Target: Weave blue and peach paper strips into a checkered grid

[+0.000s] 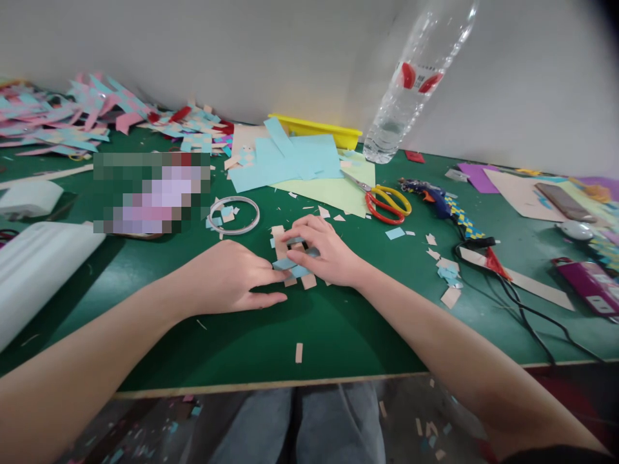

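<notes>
In the middle of the table lies a small patch of crossed paper strips point(304, 270), light blue and peach. My right hand point(324, 248) is bent over it from the right, thumb and fingers on the strips. From the left, my left hand point(236, 280) touches the patch's edge with its index fingertip. Its thumb is stretched out apart from that finger on the table, and nothing shows between them. The fingers of my right hand partly cover the patch. One loose peach piece point(298, 352) lies nearer to me.
Behind my hands are a clear ring point(234, 215), scissors point(382, 198), blue paper sheets point(294, 158) and a tilted water bottle point(416, 84). A blurred phone point(155, 200) and white object point(43, 270) lie left. Black cables point(520, 303) and paper scraps point(449, 277) lie right.
</notes>
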Tool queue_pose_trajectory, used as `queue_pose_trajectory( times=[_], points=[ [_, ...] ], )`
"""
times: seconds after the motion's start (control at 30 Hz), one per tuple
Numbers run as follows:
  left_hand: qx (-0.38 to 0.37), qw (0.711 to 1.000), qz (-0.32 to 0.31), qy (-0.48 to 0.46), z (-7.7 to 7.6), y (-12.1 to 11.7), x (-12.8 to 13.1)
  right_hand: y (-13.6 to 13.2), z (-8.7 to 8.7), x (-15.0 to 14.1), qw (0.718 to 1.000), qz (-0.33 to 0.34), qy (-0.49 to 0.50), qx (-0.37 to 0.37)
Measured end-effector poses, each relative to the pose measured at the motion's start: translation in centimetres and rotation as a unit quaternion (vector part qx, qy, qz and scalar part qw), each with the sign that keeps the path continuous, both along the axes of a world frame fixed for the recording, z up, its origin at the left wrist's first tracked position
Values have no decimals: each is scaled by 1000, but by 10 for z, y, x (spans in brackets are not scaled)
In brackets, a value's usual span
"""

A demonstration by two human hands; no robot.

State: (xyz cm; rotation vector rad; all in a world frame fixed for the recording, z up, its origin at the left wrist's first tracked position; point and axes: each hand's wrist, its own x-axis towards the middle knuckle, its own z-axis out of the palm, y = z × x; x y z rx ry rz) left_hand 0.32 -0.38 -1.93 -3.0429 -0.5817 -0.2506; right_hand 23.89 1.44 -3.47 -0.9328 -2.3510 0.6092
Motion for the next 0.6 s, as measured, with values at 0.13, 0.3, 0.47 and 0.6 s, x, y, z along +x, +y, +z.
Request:
queue_pose_trajectory(
  times=[0.13,0.3,0.47,0.6],
  points=[
    [-13,1000,-3,-3,2,-2,2,1,-1,1,1000,1,-14,17],
    [-33,999,-20,-19,4,-3,4,0,1,-2,998,27,-64,7],
    [-55,997,-37,-28,5,-6,5,-4,5,-5,992,26,-120,-1],
    [-61,996,-53,-39,4,-7,9,-4,4,-6,990,8,-140,3]
  ],
)
